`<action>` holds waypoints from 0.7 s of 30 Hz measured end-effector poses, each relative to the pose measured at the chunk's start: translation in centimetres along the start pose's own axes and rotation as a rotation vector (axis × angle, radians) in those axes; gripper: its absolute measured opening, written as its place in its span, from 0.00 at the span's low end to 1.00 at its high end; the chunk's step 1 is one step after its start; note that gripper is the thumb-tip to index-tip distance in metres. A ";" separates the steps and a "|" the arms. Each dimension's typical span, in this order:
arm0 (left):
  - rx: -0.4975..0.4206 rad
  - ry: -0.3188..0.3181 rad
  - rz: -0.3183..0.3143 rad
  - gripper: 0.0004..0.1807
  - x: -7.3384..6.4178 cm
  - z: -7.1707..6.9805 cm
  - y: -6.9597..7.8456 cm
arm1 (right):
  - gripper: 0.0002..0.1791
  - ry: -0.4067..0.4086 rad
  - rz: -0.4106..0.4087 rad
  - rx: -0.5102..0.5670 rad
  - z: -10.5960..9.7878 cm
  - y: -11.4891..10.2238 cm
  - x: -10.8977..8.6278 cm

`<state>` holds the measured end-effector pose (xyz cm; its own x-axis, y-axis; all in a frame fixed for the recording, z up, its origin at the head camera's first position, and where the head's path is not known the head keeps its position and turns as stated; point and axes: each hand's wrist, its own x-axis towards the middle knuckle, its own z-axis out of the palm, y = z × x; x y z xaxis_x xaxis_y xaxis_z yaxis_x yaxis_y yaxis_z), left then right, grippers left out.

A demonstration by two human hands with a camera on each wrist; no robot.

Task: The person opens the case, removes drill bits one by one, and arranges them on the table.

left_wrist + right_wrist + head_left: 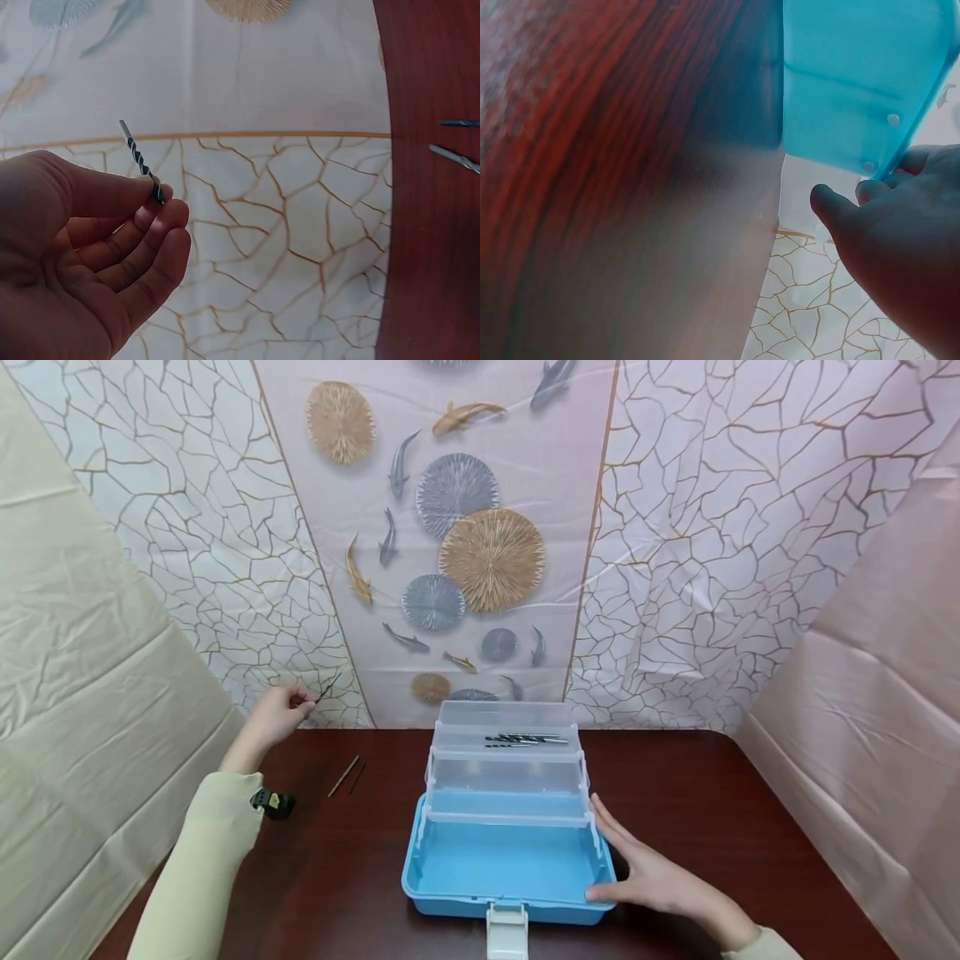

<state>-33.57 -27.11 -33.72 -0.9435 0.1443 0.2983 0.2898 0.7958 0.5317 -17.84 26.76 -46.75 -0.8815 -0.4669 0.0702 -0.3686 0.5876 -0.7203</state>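
One drill bit [140, 159] is up off the table, well left of the blue box [495, 860]; our left hand [97, 240] pinches it near the tip between thumb and index finger, shank angled away. Right hand [648, 872] is spread wide at the box's right side, thumb on the front rim corner, fingers stretched along that side.

The box stands open; more drill bits [525, 740] lie in its clear upper tray [461, 739]. Left of the box, we have a thicker loose bit [343, 777] and a thinner one [357, 778] side by side, apart. Pale latch [507, 922] hangs at the box front, cut by the frame.

Edges: the dark red tabletop [322, 885] runs out both left and right of the box; its back edge meets the patterned cloth [405, 706] just behind the box. There's more width right of the box, up to the side cloth [847, 693].

Left wrist view gives us the held bit's dark spiral and silver shank, tiny from the head. Only right wrist view shows us pale knobs [893, 119] on the box's outer wall; the tray bits show only from the head.
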 end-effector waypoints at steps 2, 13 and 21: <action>-0.001 0.003 -0.014 0.08 -0.4 0.1 -0.6 | 0.57 -0.002 -0.001 0.001 0.0 0.0 0.0; -0.055 0.048 -0.022 0.05 -1.7 1.4 -4.4 | 0.57 -0.003 -0.009 0.004 -0.1 0.1 0.0; -0.017 -0.012 -0.105 0.08 -3.1 3.0 -6.6 | 0.57 -0.008 -0.006 0.015 0.0 0.0 0.2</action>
<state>-33.08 -31.01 -40.55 -0.9707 0.0676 0.2306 0.1916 0.7969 0.5729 -17.97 26.65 -46.71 -0.8770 -0.4755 0.0694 -0.3694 0.5747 -0.7303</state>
